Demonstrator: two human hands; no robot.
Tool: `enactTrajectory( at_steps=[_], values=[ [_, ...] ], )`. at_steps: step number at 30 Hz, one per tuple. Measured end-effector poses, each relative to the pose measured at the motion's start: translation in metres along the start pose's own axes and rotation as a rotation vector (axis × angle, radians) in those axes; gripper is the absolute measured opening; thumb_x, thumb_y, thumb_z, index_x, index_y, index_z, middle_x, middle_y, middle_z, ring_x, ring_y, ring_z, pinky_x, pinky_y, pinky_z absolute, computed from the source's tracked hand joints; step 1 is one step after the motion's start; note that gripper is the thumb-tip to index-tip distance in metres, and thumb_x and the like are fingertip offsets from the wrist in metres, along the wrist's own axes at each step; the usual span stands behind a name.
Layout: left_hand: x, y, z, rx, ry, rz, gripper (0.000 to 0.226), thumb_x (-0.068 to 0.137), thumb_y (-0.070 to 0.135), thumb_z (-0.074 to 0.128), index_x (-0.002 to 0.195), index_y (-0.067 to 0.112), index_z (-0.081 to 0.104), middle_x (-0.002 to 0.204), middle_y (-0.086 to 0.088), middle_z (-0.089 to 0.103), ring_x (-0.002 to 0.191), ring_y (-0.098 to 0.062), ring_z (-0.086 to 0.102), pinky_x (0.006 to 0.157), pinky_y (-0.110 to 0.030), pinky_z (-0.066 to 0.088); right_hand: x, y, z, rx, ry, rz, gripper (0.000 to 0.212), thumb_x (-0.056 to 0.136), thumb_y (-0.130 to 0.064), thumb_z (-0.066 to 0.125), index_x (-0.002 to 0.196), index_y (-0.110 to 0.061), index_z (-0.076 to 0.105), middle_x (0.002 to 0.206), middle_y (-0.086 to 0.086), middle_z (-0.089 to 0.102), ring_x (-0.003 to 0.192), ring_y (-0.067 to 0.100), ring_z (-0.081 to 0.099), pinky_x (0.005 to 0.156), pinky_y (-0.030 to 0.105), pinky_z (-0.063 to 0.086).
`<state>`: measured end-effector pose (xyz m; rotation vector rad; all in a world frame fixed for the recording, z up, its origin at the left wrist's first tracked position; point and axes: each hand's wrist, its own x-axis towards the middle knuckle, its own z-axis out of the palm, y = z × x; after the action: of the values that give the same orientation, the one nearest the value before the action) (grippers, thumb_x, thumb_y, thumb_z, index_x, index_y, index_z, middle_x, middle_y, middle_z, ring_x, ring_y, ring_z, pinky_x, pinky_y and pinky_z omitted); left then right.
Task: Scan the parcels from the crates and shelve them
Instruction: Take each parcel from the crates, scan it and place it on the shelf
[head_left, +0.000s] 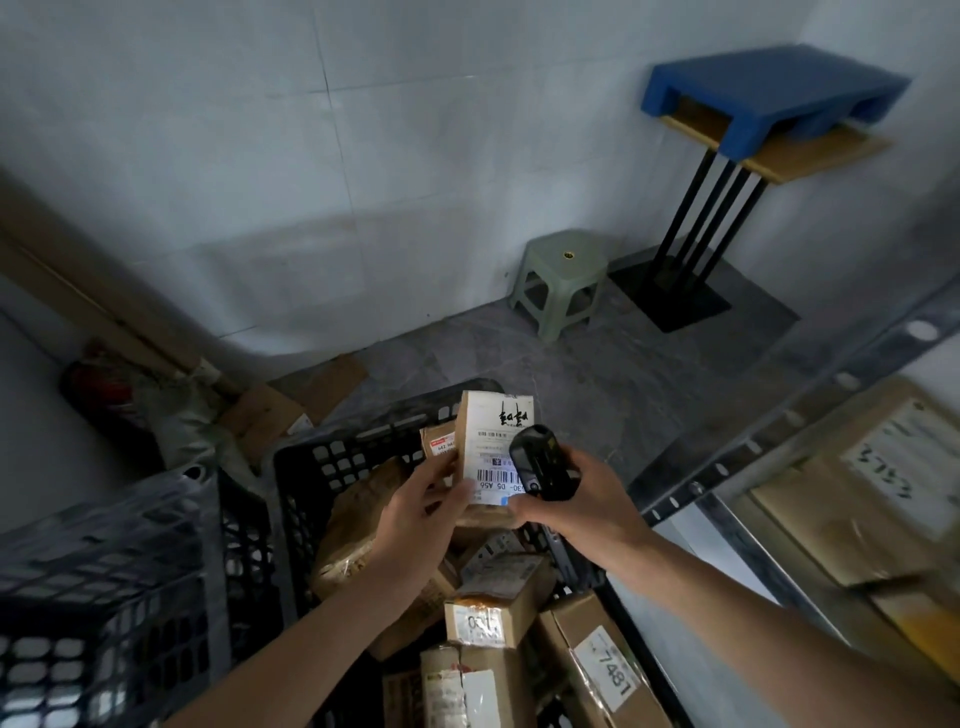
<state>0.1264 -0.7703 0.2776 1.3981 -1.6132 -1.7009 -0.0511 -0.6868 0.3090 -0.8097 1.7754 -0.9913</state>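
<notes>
scanning is under way: left hand (415, 506) pinches a small brown cardboard parcel with a white label (491, 452) above the black plastic crate (332, 457), right hand (566, 499) clamps the black handheld scanner (540, 465) at its barcode. many boxes remain; shelving looks barely begun.

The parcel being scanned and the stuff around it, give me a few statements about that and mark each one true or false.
1. The left hand holds a small parcel with a barcode label. True.
2. The right hand is empty. False: it grips a black handheld scanner, aimed at the label.
3. The black crate below the hands holds more cardboard parcels. True.
4. The green stool stands on top of the blue pallet. False: the stool stands on the floor; the pallet rests on a stand.
5. A box in the crate is marked 7481. True.
</notes>
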Motion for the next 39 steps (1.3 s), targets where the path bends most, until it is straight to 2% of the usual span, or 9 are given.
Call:
enactTrajectory(
  at_steps=[4, 7, 14, 18, 22, 26, 28, 32, 39],
  values=[
    [-0.022, 0.015, -0.012, -0.081, -0.096, 0.036, 0.042, 0.095, 0.037, 0.066, 0.125, 0.064, 0.054, 0.12, 0.018, 0.07, 0.114, -0.006, 0.066, 0.099, -0.035, 0.054, -0.035, -0.017, 0.006, 0.086, 0.056, 0.007, 0.041, 0.08, -0.003, 0.083, 0.115, -0.019, 0.069, 0.091, -0.019, 0.078, 0.088, -0.008, 0.071, 0.066, 0.007, 0.052],
    [-0.043, 0.023, -0.02, -0.09, -0.152, 0.088, 0.047, 0.096, 0.034, 0.065, 0.129, 0.063, 0.052, 0.126, 0.02, 0.068, 0.118, -0.005, 0.064, 0.106, -0.039, 0.05, -0.063, -0.025, 0.015, 0.135, 0.107, -0.001, 0.041, 0.079, -0.003, 0.083, 0.116, -0.015, 0.069, 0.087, -0.017, 0.078, 0.084, -0.009, 0.07, 0.063, 0.006, 0.051],
    [-0.097, 0.042, -0.042, -0.019, -0.159, 0.161, 0.035, 0.095, 0.035, 0.066, 0.125, 0.05, 0.059, 0.112, 0.009, 0.075, 0.098, -0.006, 0.073, 0.078, -0.027, 0.061, -0.121, -0.036, 0.026, 0.097, 0.212, -0.065, 0.041, 0.078, -0.012, 0.087, 0.114, -0.023, 0.07, 0.088, -0.021, 0.077, 0.085, -0.008, 0.07, 0.063, 0.006, 0.051],
    [-0.12, 0.052, -0.054, -0.062, -0.104, 0.141, 0.017, 0.093, 0.03, 0.069, 0.109, 0.029, 0.068, 0.098, 0.007, 0.079, 0.089, -0.006, 0.075, 0.077, -0.024, 0.059, -0.144, -0.044, 0.019, 0.097, 0.297, -0.099, 0.036, 0.081, -0.02, 0.086, 0.113, -0.026, 0.071, 0.102, -0.012, 0.076, 0.099, 0.005, 0.07, 0.07, 0.015, 0.05],
    [-0.14, 0.055, -0.056, -0.068, -0.122, 0.113, 0.015, 0.092, 0.029, 0.07, 0.105, 0.021, 0.07, 0.093, 0.005, 0.079, 0.087, -0.008, 0.075, 0.082, -0.029, 0.058, -0.166, -0.044, 0.011, 0.117, 0.316, -0.115, 0.032, 0.082, -0.019, 0.085, 0.11, -0.026, 0.07, 0.097, -0.013, 0.077, 0.088, -0.001, 0.071, 0.066, 0.011, 0.049],
    [-0.16, 0.054, -0.051, -0.102, -0.125, 0.081, 0.012, 0.096, 0.03, 0.064, 0.105, 0.026, 0.071, 0.094, 0.003, 0.079, 0.083, -0.007, 0.075, 0.066, -0.016, 0.056, -0.185, -0.035, 0.007, 0.084, 0.288, -0.123, 0.032, 0.081, -0.015, 0.086, 0.108, -0.025, 0.071, 0.091, -0.02, 0.076, 0.085, -0.007, 0.07, 0.064, 0.007, 0.051],
    [-0.169, 0.051, -0.044, -0.136, -0.116, 0.071, 0.017, 0.098, 0.032, 0.062, 0.111, 0.027, 0.071, 0.099, 0.002, 0.078, 0.088, -0.007, 0.074, 0.064, -0.014, 0.056, -0.194, -0.029, 0.006, 0.067, 0.286, -0.143, 0.034, 0.08, -0.014, 0.086, 0.107, -0.026, 0.071, 0.088, -0.025, 0.075, 0.084, -0.011, 0.068, 0.064, 0.004, 0.048],
    [-0.185, 0.042, -0.026, -0.17, -0.103, 0.088, 0.023, 0.095, 0.037, 0.064, 0.116, 0.029, 0.07, 0.103, 0.004, 0.078, 0.099, -0.012, 0.074, 0.088, -0.029, 0.057, -0.211, -0.015, 0.001, 0.047, 0.302, -0.145, 0.037, 0.077, -0.019, 0.089, 0.108, -0.03, 0.071, 0.092, -0.027, 0.074, 0.091, -0.008, 0.068, 0.068, 0.006, 0.05],
    [-0.201, 0.025, -0.003, -0.115, 0.134, 0.077, 0.063, 0.062, 0.068, 0.081, 0.107, 0.03, 0.06, 0.107, 0.005, 0.074, 0.102, -0.01, 0.07, 0.086, -0.033, 0.058, -0.232, 0.003, -0.01, 0.032, 0.295, -0.134, 0.038, 0.076, -0.024, 0.089, 0.108, -0.032, 0.071, 0.094, -0.027, 0.074, 0.097, 0.002, 0.07, 0.08, 0.018, 0.055]
  ],
)
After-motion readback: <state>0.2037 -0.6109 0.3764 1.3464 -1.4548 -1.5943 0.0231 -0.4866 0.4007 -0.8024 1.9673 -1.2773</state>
